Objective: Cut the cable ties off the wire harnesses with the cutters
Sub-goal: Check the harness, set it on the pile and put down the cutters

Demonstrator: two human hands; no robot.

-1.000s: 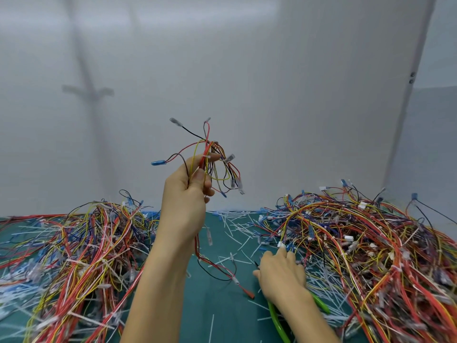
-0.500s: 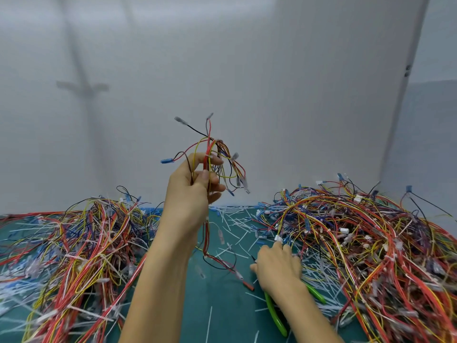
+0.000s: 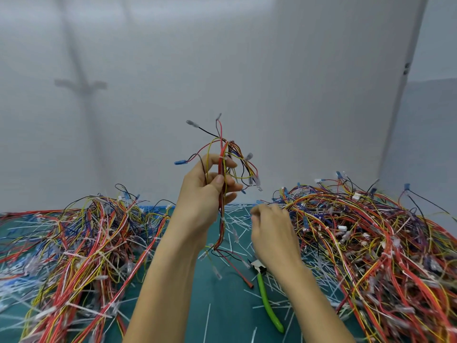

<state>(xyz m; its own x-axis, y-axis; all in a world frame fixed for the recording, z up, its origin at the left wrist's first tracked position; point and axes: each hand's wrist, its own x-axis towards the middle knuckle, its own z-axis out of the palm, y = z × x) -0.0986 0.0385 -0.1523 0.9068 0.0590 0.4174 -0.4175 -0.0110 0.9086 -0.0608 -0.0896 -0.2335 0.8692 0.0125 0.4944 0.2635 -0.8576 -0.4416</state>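
My left hand (image 3: pixel 205 194) is raised above the table and grips a small wire harness (image 3: pixel 222 149) of red, yellow and black wires upright, its tail hanging down to the mat. A white cable tie (image 3: pixel 224 157) wraps the bundle beside my index finger. My right hand (image 3: pixel 272 233) hovers lower right of the harness, apart from it, with its blurred fingers curled and nothing seen in them. The green-handled cutters (image 3: pixel 265 298) lie on the green mat (image 3: pixel 222 305) beneath my right wrist, untouched.
A big tangle of harnesses (image 3: pixel 81 246) covers the left of the mat, and a larger heap (image 3: pixel 371 238) fills the right. Several cut white tie pieces (image 3: pixel 237 219) litter the middle strip. A grey wall stands close behind.
My right hand has let go of the cutters on the mat and risen toward the harness. The left hand keeps the harness up, shifted slightly.
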